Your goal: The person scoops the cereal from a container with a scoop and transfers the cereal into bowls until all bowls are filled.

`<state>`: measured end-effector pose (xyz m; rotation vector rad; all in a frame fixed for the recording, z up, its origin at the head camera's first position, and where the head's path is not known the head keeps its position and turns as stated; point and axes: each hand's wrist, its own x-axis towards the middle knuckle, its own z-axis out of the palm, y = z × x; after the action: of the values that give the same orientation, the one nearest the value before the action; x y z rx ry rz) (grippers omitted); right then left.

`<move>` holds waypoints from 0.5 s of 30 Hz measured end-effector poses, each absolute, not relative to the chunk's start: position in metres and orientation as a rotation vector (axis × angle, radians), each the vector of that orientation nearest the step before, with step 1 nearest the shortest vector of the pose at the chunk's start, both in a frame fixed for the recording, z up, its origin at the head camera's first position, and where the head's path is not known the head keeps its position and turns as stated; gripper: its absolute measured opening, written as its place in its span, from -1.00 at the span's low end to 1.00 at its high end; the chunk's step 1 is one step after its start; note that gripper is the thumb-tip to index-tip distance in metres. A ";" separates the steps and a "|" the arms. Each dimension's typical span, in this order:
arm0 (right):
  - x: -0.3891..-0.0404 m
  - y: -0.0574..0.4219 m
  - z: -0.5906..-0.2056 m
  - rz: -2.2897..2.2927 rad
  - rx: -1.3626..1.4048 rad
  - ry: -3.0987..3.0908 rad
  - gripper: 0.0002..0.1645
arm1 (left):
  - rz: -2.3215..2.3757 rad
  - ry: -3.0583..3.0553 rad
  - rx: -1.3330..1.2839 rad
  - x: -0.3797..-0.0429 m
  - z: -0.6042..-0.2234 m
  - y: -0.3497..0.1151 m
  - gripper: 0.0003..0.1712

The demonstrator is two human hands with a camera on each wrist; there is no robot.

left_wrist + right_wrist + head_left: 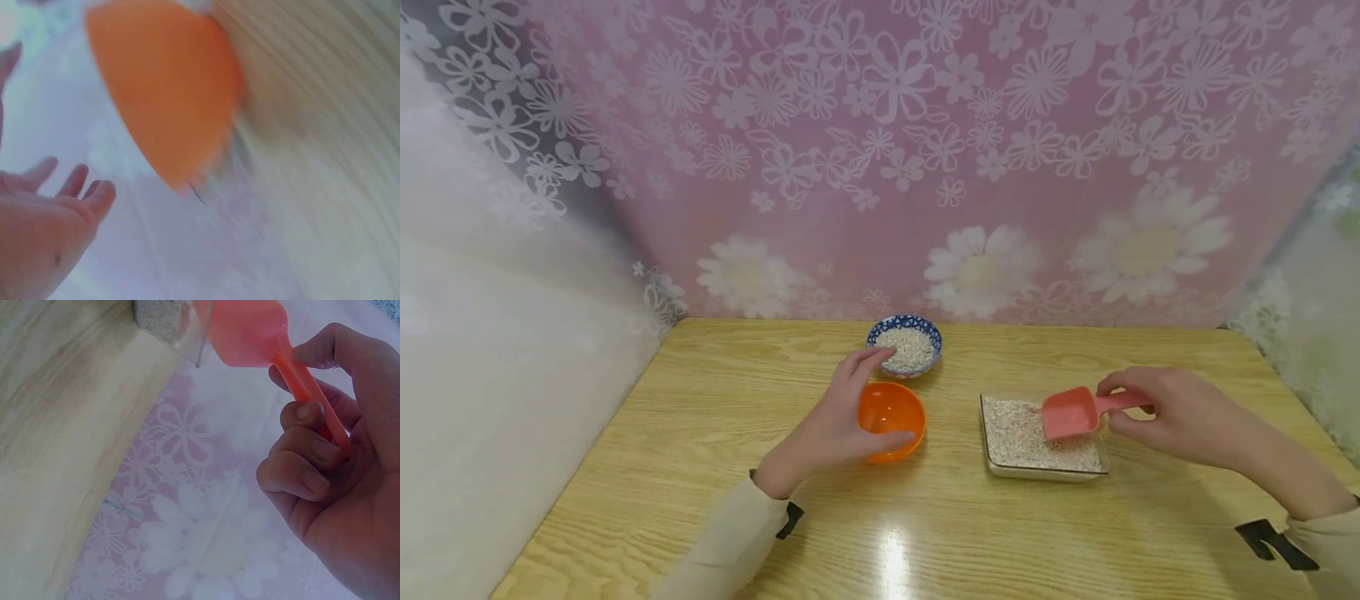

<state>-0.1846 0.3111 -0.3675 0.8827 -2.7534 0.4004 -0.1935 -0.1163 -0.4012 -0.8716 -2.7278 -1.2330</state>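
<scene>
My right hand (1180, 412) grips the handle of a pink scoop (1070, 414), fingers curled round it in the right wrist view. The scoop's head is over the right side of a clear rectangular dish (1047, 474), touching or just above the pale flakes (1018, 433) that fill it. To the left stands an orange bowl (891, 410) with no contents visible. My left hand (838, 421) spreads thumb and fingers around the bowl's left side. In the left wrist view, a gap shows between the fingers and the blurred bowl (165, 87).
Behind the orange bowl, a small blue-and-white patterned bowl (937, 340) holds similar pale flakes. Everything stands on a wood-grain table (737, 367). A pink flowered cloth (850, 225) hangs along the table's back edge, with pale sheets at both sides.
</scene>
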 end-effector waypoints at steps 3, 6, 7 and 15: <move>-0.185 0.312 -0.363 0.366 0.874 -2.760 -0.68 | -1.260 -2.727 -0.878 -0.182 -0.394 -0.093 0.07; -0.185 0.312 -0.359 0.327 0.873 -2.767 -0.68 | -1.240 -2.783 -0.890 -0.170 -0.393 -0.069 0.05; -0.186 0.312 -0.357 0.313 0.874 -2.776 -0.68 | -1.227 -2.796 -0.902 -0.166 -0.394 -0.061 0.05; -0.186 0.305 -0.345 0.210 0.886 -2.847 -0.72 | -1.227 -2.880 -0.907 -0.155 -0.408 -0.006 0.19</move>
<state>-0.1858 0.3054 -0.3452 0.8857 -2.8474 0.2102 -0.1547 -0.0057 -0.4083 -0.9067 -2.8802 -1.2266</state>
